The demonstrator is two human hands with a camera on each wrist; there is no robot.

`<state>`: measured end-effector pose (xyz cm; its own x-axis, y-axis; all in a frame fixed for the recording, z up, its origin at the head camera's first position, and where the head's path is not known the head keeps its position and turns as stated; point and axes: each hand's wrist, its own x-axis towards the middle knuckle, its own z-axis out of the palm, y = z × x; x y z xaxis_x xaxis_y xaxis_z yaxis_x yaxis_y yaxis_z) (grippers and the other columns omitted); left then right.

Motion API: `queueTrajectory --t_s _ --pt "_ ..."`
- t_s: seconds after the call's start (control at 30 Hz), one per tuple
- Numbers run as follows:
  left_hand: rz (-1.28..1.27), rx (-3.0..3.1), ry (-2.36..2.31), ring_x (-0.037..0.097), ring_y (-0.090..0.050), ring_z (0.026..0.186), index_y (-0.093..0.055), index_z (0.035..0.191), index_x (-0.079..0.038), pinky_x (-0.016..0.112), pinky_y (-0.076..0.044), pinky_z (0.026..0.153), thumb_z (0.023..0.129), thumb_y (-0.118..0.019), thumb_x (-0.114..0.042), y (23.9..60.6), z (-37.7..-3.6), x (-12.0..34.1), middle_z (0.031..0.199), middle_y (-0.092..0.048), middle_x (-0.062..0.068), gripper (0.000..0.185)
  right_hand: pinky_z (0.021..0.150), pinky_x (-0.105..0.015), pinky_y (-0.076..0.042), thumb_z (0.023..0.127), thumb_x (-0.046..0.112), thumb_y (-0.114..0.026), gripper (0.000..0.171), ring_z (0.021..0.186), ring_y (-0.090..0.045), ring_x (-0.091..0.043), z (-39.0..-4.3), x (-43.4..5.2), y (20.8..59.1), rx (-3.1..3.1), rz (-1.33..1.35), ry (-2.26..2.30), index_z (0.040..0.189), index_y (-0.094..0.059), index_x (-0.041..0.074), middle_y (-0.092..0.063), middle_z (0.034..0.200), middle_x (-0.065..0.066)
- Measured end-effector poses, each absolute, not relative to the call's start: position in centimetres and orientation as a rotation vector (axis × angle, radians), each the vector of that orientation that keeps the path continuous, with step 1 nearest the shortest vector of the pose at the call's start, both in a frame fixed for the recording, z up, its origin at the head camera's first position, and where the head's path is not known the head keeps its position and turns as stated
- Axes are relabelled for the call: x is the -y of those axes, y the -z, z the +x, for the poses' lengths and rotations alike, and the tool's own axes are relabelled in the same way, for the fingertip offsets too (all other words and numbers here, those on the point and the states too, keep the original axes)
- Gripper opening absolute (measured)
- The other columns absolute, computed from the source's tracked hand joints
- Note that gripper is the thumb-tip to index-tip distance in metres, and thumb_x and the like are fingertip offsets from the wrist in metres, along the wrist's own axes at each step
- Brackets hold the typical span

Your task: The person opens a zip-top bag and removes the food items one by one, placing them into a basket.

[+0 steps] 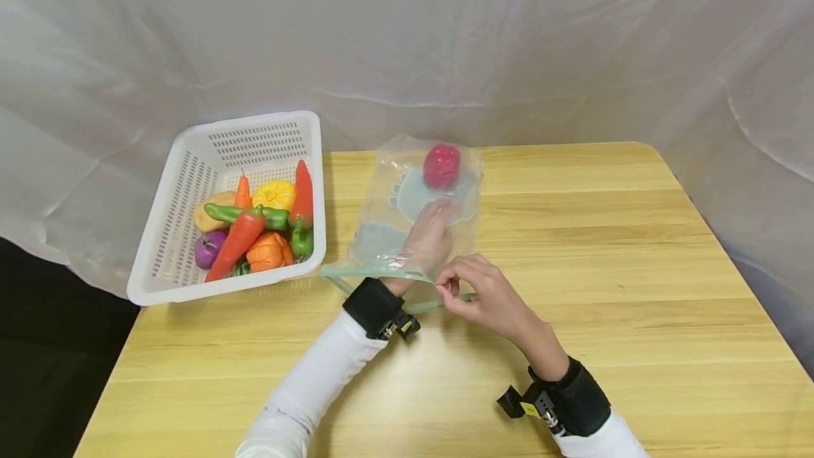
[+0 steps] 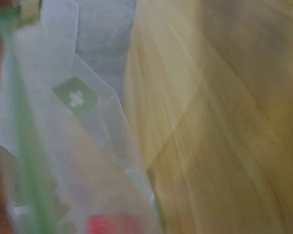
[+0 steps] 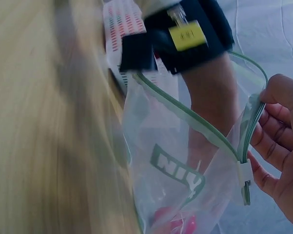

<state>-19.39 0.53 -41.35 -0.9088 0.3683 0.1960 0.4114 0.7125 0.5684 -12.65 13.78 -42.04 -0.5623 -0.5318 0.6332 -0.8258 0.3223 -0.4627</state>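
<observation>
Table (image 1: 572,288): a light wooden tabletop fills the lower part of the head view, with white sheeting hung behind it.
Basket (image 1: 191,182): a white slotted plastic basket sits on the table's far left edge, well apart from the hands. It holds toy vegetables: orange carrots, a green pepper, a purple onion, and yellow and orange pieces.
Bag (image 1: 388,196): a clear zip bag with a green seal strip and pale printed shapes lies flat on the table just right of the basket, its mouth open toward the person.
Red toy (image 1: 441,165): a red, pepper-like piece lies inside the bag at its far, closed end.
Left hand (image 1: 429,235): it is reached into the bag through the mouth, its fingers seen through the plastic, extended toward the red toy and not touching it. They grasp nothing.
Right hand (image 1: 478,288): it pinches the near right edge of the bag's mouth. In the right wrist view the curled fingers (image 3: 278,141) clamp the green seal strip beside its white slider, lifting the opening.
Wrists: each wears a black band with a small camera.
</observation>
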Motion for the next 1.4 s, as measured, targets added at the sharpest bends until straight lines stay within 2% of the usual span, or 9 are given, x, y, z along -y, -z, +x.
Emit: queueTrajectory --t_s 0.33,0.53,0.6,0.83,1.0,1.1,1.2,1.3,1.4 --pt "-0.633 2.884 1.001 0.030 -0.043 0.128 -0.047 0.133 0.000 0.037 -0.031 0.112 0.080 -0.049 0.009 43.6 -23.1 -1.3 0.133 -0.051 0.018 0.054 0.071 -0.020 -0.044 0.070 -0.001 -0.063 0.016 0.066 -0.050 -0.004 -12.4 -13.0 42.8 2.181 1.305 -1.077 0.079 -0.059 0.011 -0.056 0.069 0.005" --pt "-0.531 2.972 0.904 0.037 -0.028 0.137 -0.040 0.140 -0.010 0.044 -0.033 0.110 0.085 -0.057 -0.003 44.8 -24.2 -1.6 0.147 -0.031 0.021 0.058 0.072 -0.018 -0.044 0.071 0.001 -0.063 0.015 0.066 -0.050 -0.003 -11.9 -12.4 42.9 2.141 1.384 -1.044 0.080 -0.060 0.012 -0.057 0.069 0.007" --pt "-0.490 3.001 0.847 0.039 -0.029 0.136 -0.037 0.142 -0.015 0.045 -0.038 0.106 0.085 -0.058 -0.007 45.1 -24.4 -1.8 0.148 -0.026 0.023 0.061 0.072 -0.018 -0.044 0.071 0.002 -0.064 0.014 0.066 -0.050 -0.003 -11.7 -12.3 42.8 2.127 1.401 -1.040 0.080 -0.060 0.012 -0.057 0.069 0.007" --pt "-0.275 2.850 0.732 0.040 -0.036 0.128 -0.032 0.145 -0.016 0.045 -0.043 0.099 0.081 -0.061 -0.013 46.2 -25.2 -2.5 0.144 -0.024 0.025 0.070 0.076 -0.017 -0.044 0.078 0.006 -0.061 0.008 0.066 -0.051 -0.003 -10.8 -12.0 42.5 2.126 1.441 -1.081 0.082 -0.059 0.012 -0.058 0.071 0.006" --pt "-0.167 2.837 0.631 0.047 -0.026 0.135 -0.029 0.146 -0.022 0.051 -0.037 0.105 0.078 -0.067 -0.022 46.8 -26.2 -2.8 0.153 -0.017 0.018 0.078 0.075 -0.017 -0.043 0.072 0.002 -0.062 0.014 0.066 -0.049 -0.004 -10.6 -11.9 42.8 2.118 1.421 -1.091 0.080 -0.059 0.013 -0.057 0.070 0.007" --pt "-0.164 2.842 0.618 0.046 -0.026 0.136 -0.033 0.143 -0.019 0.051 -0.035 0.107 0.078 -0.068 -0.022 46.8 -26.8 -2.9 0.153 -0.021 0.014 0.074 0.074 -0.017 -0.044 0.070 0.001 -0.063 0.015 0.065 -0.049 -0.004 -10.7 -11.9 43.0 2.100 1.421 -1.096 0.079 -0.059 0.013 -0.057 0.069 0.007" --pt "-0.180 2.791 0.669 0.038 -0.033 0.135 -0.039 0.132 -0.009 0.045 -0.036 0.108 0.078 -0.068 -0.021 46.6 -27.1 -2.9 0.147 -0.032 0.016 0.062 0.073 -0.016 -0.043 0.070 0.001 -0.063 0.015 0.066 -0.050 -0.004 -10.7 -11.8 43.3 2.105 1.416 -1.098 0.079 -0.059 0.013 -0.057 0.069 0.007" --pt "-0.202 2.738 0.730 0.032 -0.045 0.125 -0.041 0.121 -0.003 0.038 -0.041 0.104 0.078 -0.069 -0.021 46.4 -27.3 -3.0 0.134 -0.042 0.017 0.054 0.073 -0.016 -0.043 0.071 0.002 -0.063 0.014 0.066 -0.049 -0.003 -10.8 -11.8 43.4 2.120 1.398 -1.099 0.079 -0.059 0.013 -0.057 0.069 0.007" --pt "-0.215 2.753 0.773 0.027 -0.051 0.113 -0.040 0.124 -0.004 0.034 -0.046 0.097 0.079 -0.070 -0.020 46.3 -27.3 -3.1 0.124 -0.045 0.016 0.056 0.073 -0.016 -0.043 0.072 0.002 -0.063 0.013 0.066 -0.049 -0.003 -10.8 -11.7 43.4 2.126 1.386 -1.099 0.079 -0.059 0.013 -0.057 0.069 0.007"
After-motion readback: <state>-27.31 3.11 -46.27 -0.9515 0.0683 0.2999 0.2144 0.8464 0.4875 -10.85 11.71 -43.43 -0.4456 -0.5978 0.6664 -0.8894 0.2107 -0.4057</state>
